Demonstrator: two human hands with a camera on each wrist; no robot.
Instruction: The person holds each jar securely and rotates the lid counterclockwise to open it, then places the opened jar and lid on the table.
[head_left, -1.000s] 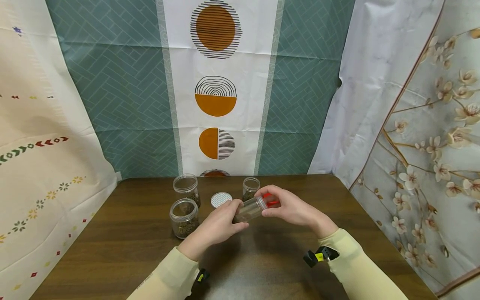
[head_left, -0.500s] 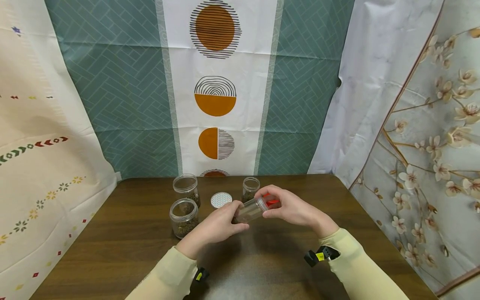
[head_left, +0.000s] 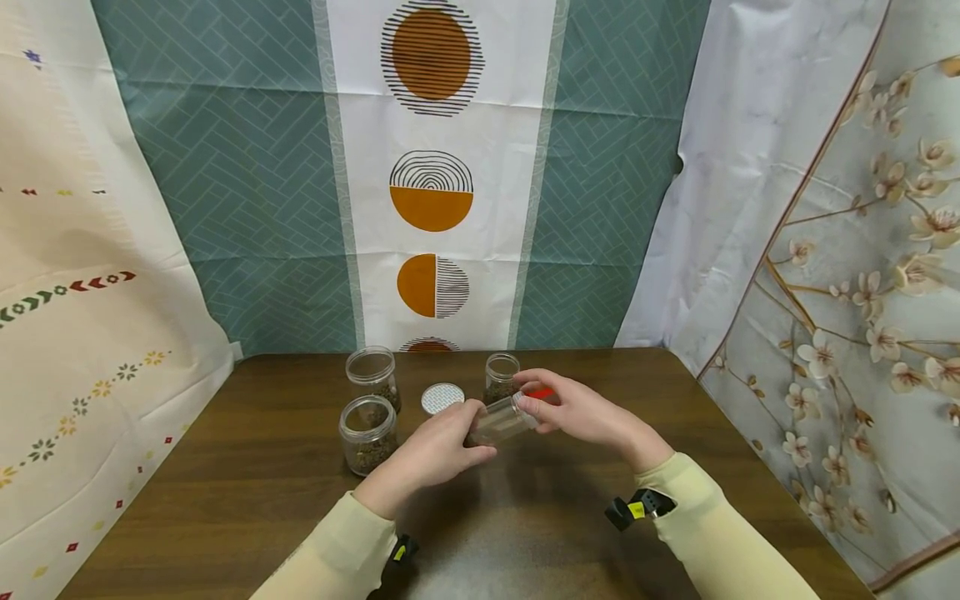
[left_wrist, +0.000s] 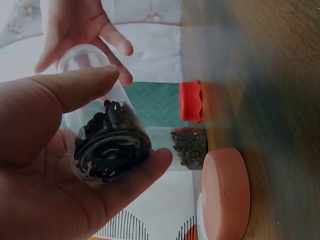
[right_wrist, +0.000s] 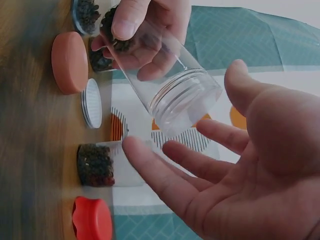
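Note:
My left hand (head_left: 427, 454) grips a clear cylindrical jar (head_left: 497, 419), tilted above the table with its mouth up and to the right. Dark, bean-like pieces (left_wrist: 117, 117) lie at the jar's bottom, between thumb and fingers in the left wrist view. At the jar's mouth is my right hand (head_left: 581, 412). Its fingers are spread and loosely bent in the right wrist view, with a gap showing between them and the rim (right_wrist: 187, 100). Behind the hands stands a smaller jar (head_left: 502, 375) with dark contents.
Two wide open jars (head_left: 370, 437) with dark contents stand on the left of the wooden table (head_left: 247, 467). Beyond the left hand lies a white patterned disc (head_left: 442, 398). A red scalloped cap (left_wrist: 190, 101) and an orange-pink round lid (left_wrist: 227, 192) are also on the table.
My right hand's thumb and fingers have shifted at the jar's mouth, the thumb now nearer the rim and covering more of the red cap. My left hand and the jar stay almost still.

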